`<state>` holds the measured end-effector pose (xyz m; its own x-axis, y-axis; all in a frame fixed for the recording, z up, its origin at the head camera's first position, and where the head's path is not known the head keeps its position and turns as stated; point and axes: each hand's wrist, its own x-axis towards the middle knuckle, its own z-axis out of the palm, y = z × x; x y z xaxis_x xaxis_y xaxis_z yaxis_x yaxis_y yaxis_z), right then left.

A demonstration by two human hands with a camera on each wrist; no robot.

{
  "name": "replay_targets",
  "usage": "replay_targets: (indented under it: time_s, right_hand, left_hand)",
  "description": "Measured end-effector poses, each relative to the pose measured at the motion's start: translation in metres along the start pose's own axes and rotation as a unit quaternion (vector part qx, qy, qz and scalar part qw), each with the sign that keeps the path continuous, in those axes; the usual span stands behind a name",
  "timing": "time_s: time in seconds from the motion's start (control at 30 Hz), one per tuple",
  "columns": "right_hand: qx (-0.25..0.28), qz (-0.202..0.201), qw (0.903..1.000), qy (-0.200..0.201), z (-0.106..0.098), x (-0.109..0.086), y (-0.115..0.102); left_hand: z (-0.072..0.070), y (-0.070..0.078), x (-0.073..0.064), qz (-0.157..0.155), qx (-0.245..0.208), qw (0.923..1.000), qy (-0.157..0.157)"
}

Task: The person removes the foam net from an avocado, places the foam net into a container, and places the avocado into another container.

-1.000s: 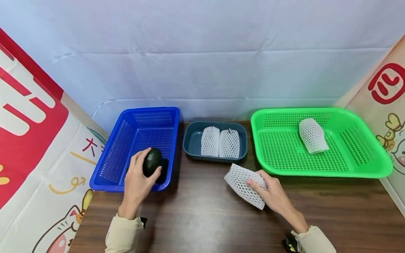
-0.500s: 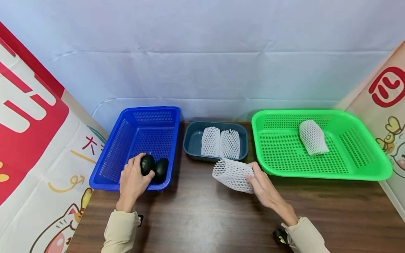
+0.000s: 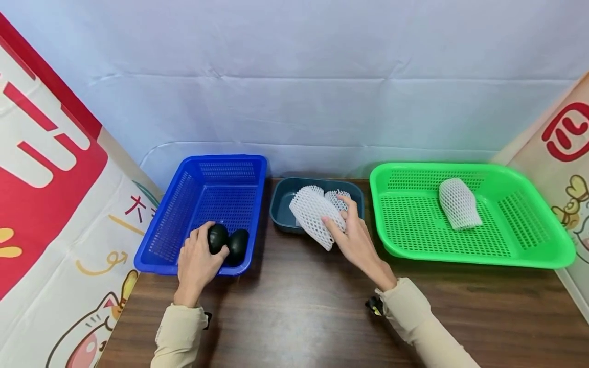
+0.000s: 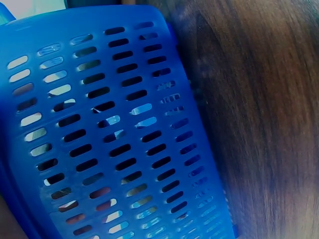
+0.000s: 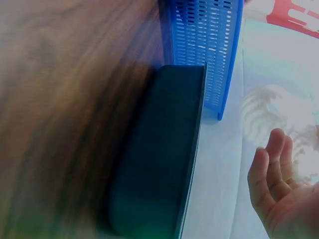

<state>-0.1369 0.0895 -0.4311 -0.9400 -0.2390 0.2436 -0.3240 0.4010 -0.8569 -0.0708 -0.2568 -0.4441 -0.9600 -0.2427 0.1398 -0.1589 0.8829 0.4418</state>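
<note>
In the head view my left hand [image 3: 199, 260] reaches into the front of the blue basket [image 3: 158, 217], its fingers and thumb around a dark green avocado [image 3: 218, 238]. A second avocado [image 3: 238, 245] lies beside it on the right. My right hand [image 3: 356, 237] holds a white foam net sleeve [image 3: 313, 212] over the dark teal box [image 3: 281, 204], thumb on the mesh. Another foam net [image 3: 338, 197] shows behind its fingers, in the box. In the right wrist view, fingers [image 5: 274, 164] rise beside the washed-out white mesh [image 5: 269, 109].
On the right stands a green basket [image 3: 442, 250] holding a net-wrapped piece [image 3: 459, 203]. All containers stand on a brown wooden table [image 3: 294, 306], with a pale cloth [image 3: 299, 92] behind. In the left wrist view the blue basket's slotted wall [image 4: 109, 124] fills most of the picture.
My right hand has moved left and away from me with the foam net sleeve, from above the table to over the teal box. My left hand has lowered its avocado beside the other one.
</note>
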Motion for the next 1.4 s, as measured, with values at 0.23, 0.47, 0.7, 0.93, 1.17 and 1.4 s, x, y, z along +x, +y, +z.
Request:
replay_targets:
  time_s: [0.23, 0.47, 0.7, 0.93, 1.17, 1.4]
  right_hand:
    - [-0.023, 0.002, 0.9988, 0.043, 0.019, 0.025, 0.001]
    - [-0.021, 0.037, 0.9987, 0.027, 0.035, 0.041, 0.000]
    - [-0.025, 0.052, 0.9947, -0.085, 0.052, 0.055, 0.002]
    - [-0.068, 0.032, 0.9815, -0.176, 0.069, 0.058, 0.007]
    - [-0.080, 0.012, 0.9841, -0.158, 0.076, 0.057, 0.010]
    - [-0.191, 0.012, 0.9625, -0.193, 0.081, 0.056, 0.013]
  left_hand:
    - [-0.002, 0.004, 0.002, -0.024, -0.004, 0.9995, -0.020]
    - [-0.003, 0.004, 0.005, -0.037, -0.001, 0.9983, -0.045]
    - [-0.003, 0.002, 0.005, -0.033, -0.001, 0.9987, -0.039]
    - [-0.002, 0.002, 0.003, -0.034, -0.005, 0.9987, -0.038]
    - [0.000, 0.002, 0.003, -0.037, -0.004, 0.9986, -0.038]
    - [-0.001, 0.002, 0.003, -0.038, -0.002, 0.9988, -0.032]
